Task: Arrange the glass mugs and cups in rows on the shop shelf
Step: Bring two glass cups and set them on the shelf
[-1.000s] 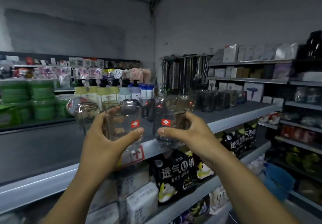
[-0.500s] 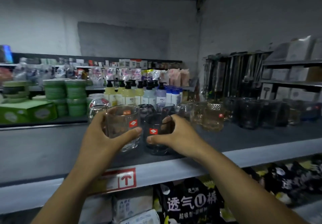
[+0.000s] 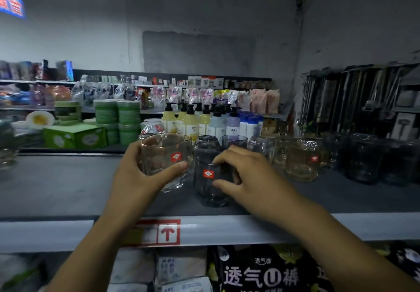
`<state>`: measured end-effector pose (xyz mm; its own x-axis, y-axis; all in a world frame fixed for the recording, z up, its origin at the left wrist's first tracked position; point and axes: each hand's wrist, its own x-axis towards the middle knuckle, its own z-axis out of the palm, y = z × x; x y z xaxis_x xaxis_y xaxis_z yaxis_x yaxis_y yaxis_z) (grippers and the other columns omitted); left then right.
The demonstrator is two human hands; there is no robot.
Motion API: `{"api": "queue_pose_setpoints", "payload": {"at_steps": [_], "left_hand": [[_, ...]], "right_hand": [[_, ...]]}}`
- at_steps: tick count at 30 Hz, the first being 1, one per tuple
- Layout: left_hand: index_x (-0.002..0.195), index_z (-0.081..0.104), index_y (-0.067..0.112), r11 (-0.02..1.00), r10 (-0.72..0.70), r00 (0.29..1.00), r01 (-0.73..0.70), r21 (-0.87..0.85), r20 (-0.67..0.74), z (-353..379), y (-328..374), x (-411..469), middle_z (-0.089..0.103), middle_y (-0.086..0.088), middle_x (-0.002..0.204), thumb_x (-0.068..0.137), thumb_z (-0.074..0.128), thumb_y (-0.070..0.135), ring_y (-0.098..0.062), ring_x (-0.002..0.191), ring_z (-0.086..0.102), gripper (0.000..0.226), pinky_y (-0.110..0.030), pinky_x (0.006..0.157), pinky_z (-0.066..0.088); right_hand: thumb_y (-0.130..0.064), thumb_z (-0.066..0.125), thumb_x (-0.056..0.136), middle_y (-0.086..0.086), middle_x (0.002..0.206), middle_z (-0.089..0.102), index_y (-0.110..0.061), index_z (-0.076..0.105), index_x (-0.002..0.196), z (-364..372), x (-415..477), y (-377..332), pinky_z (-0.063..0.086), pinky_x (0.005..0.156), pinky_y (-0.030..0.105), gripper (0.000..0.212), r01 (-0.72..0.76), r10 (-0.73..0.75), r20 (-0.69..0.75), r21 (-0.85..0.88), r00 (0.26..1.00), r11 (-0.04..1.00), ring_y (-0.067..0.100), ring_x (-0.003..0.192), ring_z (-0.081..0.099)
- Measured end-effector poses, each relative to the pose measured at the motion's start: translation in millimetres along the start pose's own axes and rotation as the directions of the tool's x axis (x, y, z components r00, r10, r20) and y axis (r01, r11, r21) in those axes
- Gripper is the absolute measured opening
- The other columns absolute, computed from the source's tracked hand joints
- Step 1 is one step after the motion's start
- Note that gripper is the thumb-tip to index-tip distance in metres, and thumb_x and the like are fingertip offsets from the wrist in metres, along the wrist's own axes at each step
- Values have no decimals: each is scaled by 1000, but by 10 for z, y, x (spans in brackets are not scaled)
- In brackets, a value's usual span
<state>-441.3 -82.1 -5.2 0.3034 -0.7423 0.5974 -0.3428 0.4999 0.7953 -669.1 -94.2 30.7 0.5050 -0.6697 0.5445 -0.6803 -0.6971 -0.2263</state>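
Glassware crowds the centre and right of the grey shelf (image 3: pixel 68 189): a dark tumbler (image 3: pixel 208 142), patterned amber mugs (image 3: pixel 300 160), smoky glasses (image 3: pixel 363 157); pump bottles (image 3: pixel 191 123) and green tubs (image 3: pixel 118 119) stand behind. At mid-frame the left hand (image 3: pixel 136 175) holds a clear mug (image 3: pixel 162 157) in a firm grip; just right of it the right hand (image 3: pixel 247 178), grip half-closed, touches a dark cup (image 3: pixel 210 186) standing on the shelf; both bear red diamond stickers, text unreadable; a red arrow label (image 3: pixel 168 232) marks the shelf edge.

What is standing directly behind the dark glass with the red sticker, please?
Behind the dark glass, held by the right hand, stand another dark glass and a clear tumbler, with pump bottles further back. The hand covers whatever stands behind to the right.
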Motion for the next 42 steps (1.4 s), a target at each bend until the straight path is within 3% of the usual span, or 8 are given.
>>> {"api": "queue_pose_setpoints", "payload": {"at_steps": [5, 11, 20, 27, 34, 42], "left_hand": [[124, 57, 35, 1000, -21, 1000, 21, -11, 23, 3, -59, -44, 74, 13, 107, 61, 92, 40, -2, 93, 73, 72, -25, 79, 58], [118, 57, 38, 1000, -18, 999, 18, 1, 50, 50, -78, -57, 75, 14, 101, 62, 93, 32, 3, 89, 71, 68, -10, 70, 54], [125, 54, 40, 997, -33, 993, 26, 66, 114, 18, -98, -58, 74, 15, 104, 58, 91, 45, 6, 91, 70, 77, -14, 72, 54], [129, 54, 38, 996, -27, 990, 14, 91, 141, 39, -88, -55, 74, 11, 106, 57, 91, 49, 2, 93, 71, 81, -24, 83, 56], [132, 55, 36, 996, -25, 981, 8, 91, 190, 87, -68, -44, 75, 15, 106, 59, 93, 48, -5, 97, 72, 83, -39, 91, 59], [128, 58, 34, 998, -35, 977, 23, 60, 212, 204, 26, -101, 75, 14, 107, 60, 93, 39, -6, 95, 74, 77, -32, 86, 60]], "right_hand": [[-27, 78, 87, -19, 88, 48, -22, 66, 113, 99, 264, 131, 32, 67, 11, 30, -12, 12, 7, -14, 1000, 1000, -6, 74, 45], [-24, 80, 85, -18, 87, 49, -24, 62, 100, 209, 511, 302, 31, 63, 14, 23, -62, 62, 6, -43, 998, 997, -5, 73, 45], [-20, 76, 89, -7, 95, 54, -18, 64, 106, 237, 662, 358, 37, 67, 21, 21, -98, 101, 53, -67, 993, 993, 7, 81, 50], [-20, 71, 92, -3, 109, 52, -17, 59, 116, 293, 660, 368, 46, 86, 32, 27, -85, 89, 39, -83, 995, 993, 14, 96, 49], [-17, 68, 93, -1, 116, 52, -17, 55, 121, 347, 632, 395, 51, 87, 37, 31, -50, 51, 12, -86, 999, 995, 14, 94, 51], [-17, 65, 95, 1, 120, 51, -16, 54, 120, 311, 595, 389, 50, 91, 41, 28, -43, 45, 20, -82, 999, 996, 20, 105, 53]]}}
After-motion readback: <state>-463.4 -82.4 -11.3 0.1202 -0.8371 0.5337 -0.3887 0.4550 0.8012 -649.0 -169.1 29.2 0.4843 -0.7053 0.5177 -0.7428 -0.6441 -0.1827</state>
